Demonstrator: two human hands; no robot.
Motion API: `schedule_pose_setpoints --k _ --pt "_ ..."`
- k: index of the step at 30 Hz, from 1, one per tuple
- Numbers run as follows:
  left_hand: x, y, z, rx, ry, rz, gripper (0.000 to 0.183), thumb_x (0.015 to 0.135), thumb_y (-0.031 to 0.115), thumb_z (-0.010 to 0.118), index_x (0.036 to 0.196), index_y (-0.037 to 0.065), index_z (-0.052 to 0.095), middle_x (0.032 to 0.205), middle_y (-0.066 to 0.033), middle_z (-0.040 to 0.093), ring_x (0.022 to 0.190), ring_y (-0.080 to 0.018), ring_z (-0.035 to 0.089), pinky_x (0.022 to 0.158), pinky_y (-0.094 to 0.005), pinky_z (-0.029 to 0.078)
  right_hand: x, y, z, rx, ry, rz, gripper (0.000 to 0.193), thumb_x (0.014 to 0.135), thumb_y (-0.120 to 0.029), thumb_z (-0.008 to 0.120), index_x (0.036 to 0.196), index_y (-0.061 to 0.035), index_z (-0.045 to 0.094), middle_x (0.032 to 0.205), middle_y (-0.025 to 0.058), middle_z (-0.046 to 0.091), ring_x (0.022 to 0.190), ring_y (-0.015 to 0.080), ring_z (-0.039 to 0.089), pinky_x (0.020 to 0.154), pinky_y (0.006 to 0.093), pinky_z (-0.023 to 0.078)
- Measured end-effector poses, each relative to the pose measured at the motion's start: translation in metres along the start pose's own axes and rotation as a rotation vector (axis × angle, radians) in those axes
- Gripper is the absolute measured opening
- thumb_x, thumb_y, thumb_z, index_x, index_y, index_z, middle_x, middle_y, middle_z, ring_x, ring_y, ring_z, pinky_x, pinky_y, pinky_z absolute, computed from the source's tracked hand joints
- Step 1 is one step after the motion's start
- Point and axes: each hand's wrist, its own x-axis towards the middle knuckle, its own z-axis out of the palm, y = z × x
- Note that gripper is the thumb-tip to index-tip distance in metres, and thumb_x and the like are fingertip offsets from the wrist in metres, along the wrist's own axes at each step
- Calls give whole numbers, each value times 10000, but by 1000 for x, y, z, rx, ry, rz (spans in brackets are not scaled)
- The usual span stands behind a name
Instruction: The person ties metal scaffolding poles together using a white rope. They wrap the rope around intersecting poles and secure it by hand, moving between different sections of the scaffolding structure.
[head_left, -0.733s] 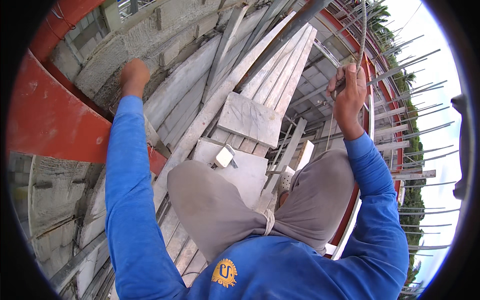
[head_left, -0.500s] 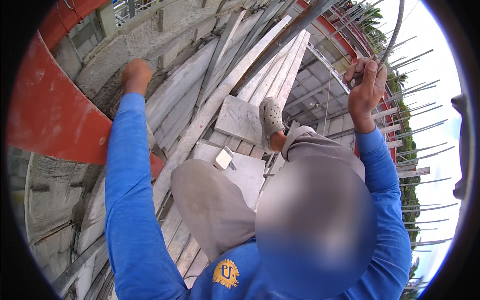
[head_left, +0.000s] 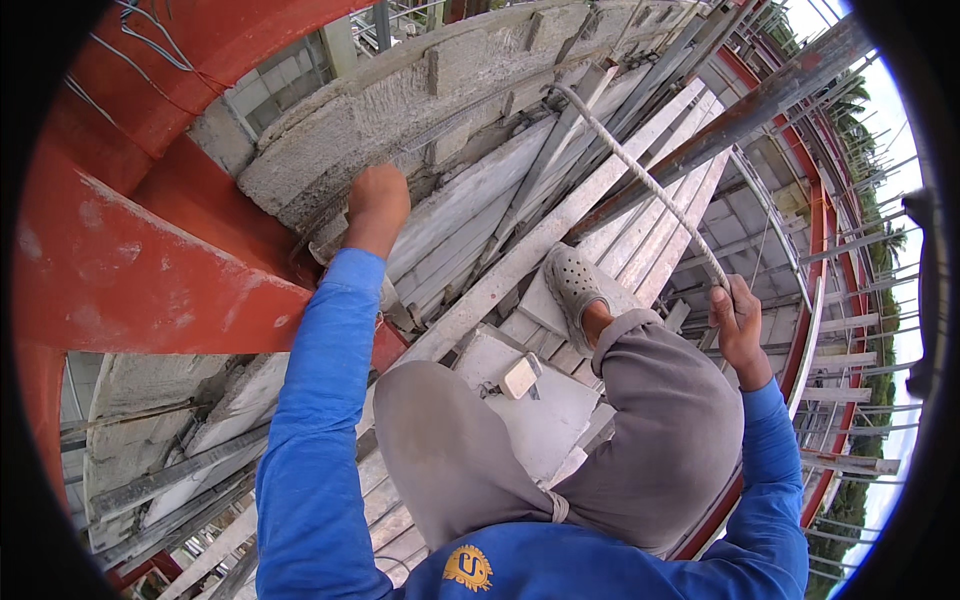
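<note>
A: How does the right hand (head_left: 738, 325) stand?
B: Fingers curled, thumb pressed along a whitish-grey, twisted rope (head_left: 650, 180). From that grip the rope arcs up and leftward, crossing in front of a slanting, dark, rust-marked metal pipe (head_left: 760, 105), to the rough grey concrete wall (head_left: 350, 140). I cannot tell what its far end is fixed to.
A: And the left hand (head_left: 378, 205)?
B: Knuckles up, in front of that wall. Its fingers are turned out of sight, so I cannot tell whether they pinch anything.
A: Any room there?
B: Little on view: the wall fills the space ahead, and the edge of a thick red steel beam (head_left: 160, 270) runs up to the forearm. The right hand has more; it shows past the right edge of the long, whitish wooden planks (head_left: 690, 210), where an open gap drops away.
A: Closer to the knees?
B: A grey, perforated clog (head_left: 575, 285) stands on a flat greyish board (head_left: 540, 300). Near it, a small white, rounded block (head_left: 520, 377) lies on a pale, broad sheet (head_left: 555, 425), well inside the sheet's edges.
</note>
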Motion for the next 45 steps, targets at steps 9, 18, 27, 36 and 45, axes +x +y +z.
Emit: schedule_pose_setpoints --k 9,18,27,36,45 --pt "-10 19 41 -465 575 -401 249 955 13 544 1110 -60 724 1064 -278 745 1003 -444 728 885 -497 579 111 66 120 264 -546 350 417 1076 -342 631 808 -27 576 586 1 509 489 108 537 486 304 413" --pt "-2 29 82 -722 945 -646 303 995 9 520 1267 -83 616 1147 -290 688 1071 -442 658 955 -491 509 179 67 243 765 -947 466 332 1064 -334 638 885 -56 602 665 16 554 430 140 532 407 305 396" --pt "-8 39 65 -424 666 -719 476 860 -55 645 1322 -70 528 1291 -279 601 1193 -453 633 1019 -476 537 203 76 303 985 -1123 574 352 1055 -387 646 961 -51 598 674 27 555 397 162 509 347 317 379" --pt "-9 31 69 -361 614 -756 430 901 -22 614 1322 -56 531 1273 -272 606 1199 -452 634 1004 -485 554 221 83 317 1008 -1238 590 347 1063 -368 632 931 -50 596 629 31 535 366 153 463 338 305 343" --pt "-6 29 76 -442 675 -753 437 884 -47 602 1315 -66 532 1246 -270 609 1168 -459 630 1000 -493 535 220 88 322 1046 -1231 570 341 1057 -368 640 961 -43 612 641 25 534 370 143 464 333 305 350"
